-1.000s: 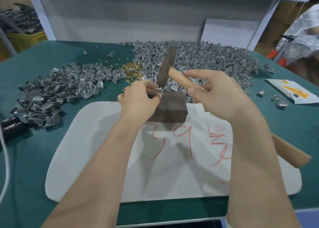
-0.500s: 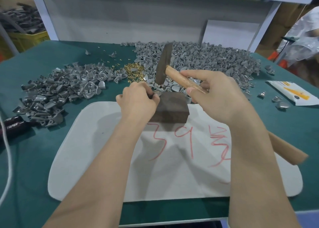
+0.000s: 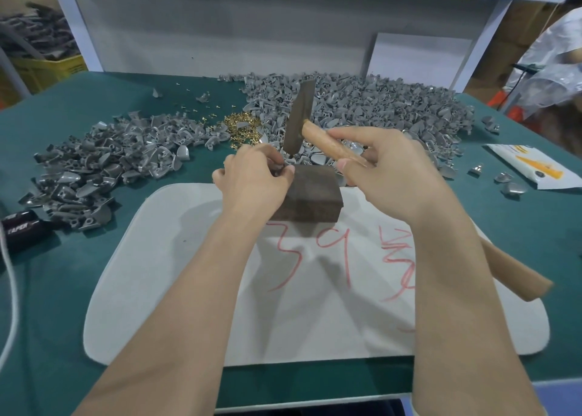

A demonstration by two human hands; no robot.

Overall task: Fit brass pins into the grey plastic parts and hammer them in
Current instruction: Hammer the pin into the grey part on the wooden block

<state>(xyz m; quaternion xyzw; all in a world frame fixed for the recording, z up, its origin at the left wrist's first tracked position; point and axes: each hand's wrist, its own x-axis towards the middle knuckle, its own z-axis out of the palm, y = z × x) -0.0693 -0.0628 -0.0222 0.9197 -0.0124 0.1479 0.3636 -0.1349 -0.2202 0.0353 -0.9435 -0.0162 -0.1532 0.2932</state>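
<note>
Grey part (image 3: 280, 167) pinched in my left hand (image 3: 252, 184), mostly hidden by fingers, seated on far corner of dark block (image 3: 315, 195): hard backing for strike. Pin too small to see. My right hand (image 3: 387, 167) wraps hammer (image 3: 299, 123) high on handle, head just above part, I judge for short taps. Brass pins (image 3: 241, 126), grey heaps (image 3: 362, 107) close behind. White mat (image 3: 176, 258) on green desk (image 3: 63, 305); grey partition (image 3: 220, 31) beyond.

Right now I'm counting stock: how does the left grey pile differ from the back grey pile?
The left pile is smaller; the back pile is clearly bigger and wider. The left pile looks darker and looser; the back pile looks paler and denser. The left pile lies nearer the front, the back pile farther back. Both are loose grey plastic parts on the green table, flanking the brass pins.
</note>
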